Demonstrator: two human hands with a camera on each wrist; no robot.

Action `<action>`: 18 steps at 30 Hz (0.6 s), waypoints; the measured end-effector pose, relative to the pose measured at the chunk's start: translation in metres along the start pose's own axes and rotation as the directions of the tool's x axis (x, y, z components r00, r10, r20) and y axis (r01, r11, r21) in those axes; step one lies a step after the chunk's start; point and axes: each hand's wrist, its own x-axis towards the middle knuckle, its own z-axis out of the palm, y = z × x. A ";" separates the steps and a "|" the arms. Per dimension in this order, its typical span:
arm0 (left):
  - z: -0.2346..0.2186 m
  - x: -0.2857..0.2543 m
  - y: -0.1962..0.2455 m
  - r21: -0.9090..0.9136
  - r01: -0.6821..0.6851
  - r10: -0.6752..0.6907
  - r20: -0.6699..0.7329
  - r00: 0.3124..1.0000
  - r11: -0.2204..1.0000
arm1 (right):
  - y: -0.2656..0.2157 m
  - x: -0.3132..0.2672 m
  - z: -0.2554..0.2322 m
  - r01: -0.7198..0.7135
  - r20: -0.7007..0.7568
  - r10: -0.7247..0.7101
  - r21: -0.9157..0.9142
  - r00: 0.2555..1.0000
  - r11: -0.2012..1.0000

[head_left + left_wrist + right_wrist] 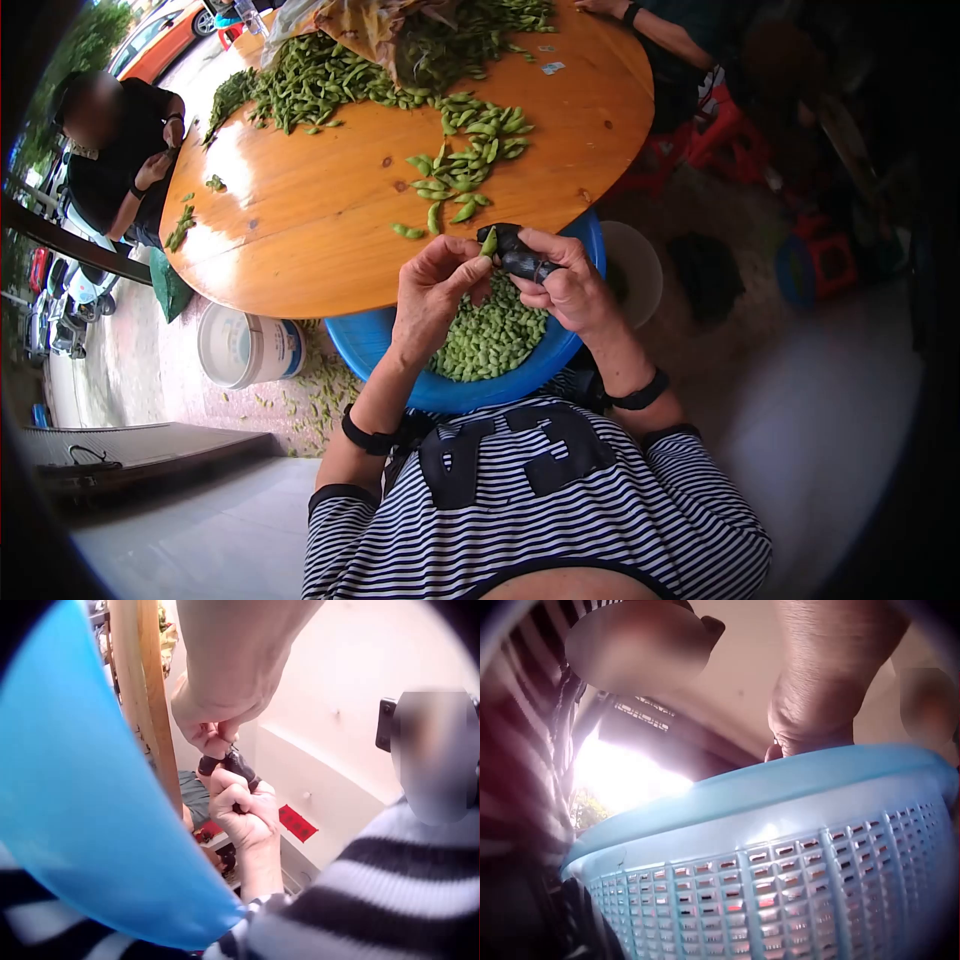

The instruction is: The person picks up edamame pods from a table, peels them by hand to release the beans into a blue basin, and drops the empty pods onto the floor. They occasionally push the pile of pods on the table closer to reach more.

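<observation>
I pinch edamame pod (489, 243) in left hand (437, 290), grip black tool (522, 261), type unclear, in right hand (568, 285); likely mid-shelling. Next move: empty pod into blue basket (445, 398).

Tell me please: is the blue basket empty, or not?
Not empty: the head view shows many shelled beans lying inside the blue basket.

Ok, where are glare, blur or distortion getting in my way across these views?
Head: white glare on the glossy orange-brown wooden table, curved fisheye distortion, dark right side; left wrist: soft detail, blurred patch at right; right wrist: blown-out white light above the rim of the pale-blue slotted plastic basket, blurred patches near the top.
</observation>
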 end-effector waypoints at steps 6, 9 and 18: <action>-0.003 -0.002 0.002 -0.004 0.037 -0.037 -0.022 0.999 0.999 | -0.002 -0.003 0.015 -0.091 -0.139 0.066 -0.186 0.988 0.978; -0.005 -0.002 0.001 -0.096 0.033 -0.037 -0.038 0.999 0.995 | -0.011 -0.006 0.013 -0.116 -0.060 0.113 -0.048 0.992 0.992; 0.009 -0.005 0.000 0.041 -0.102 0.107 -0.145 0.984 0.994 | -0.002 -0.006 0.021 -0.128 -0.089 0.125 -0.026 0.988 0.992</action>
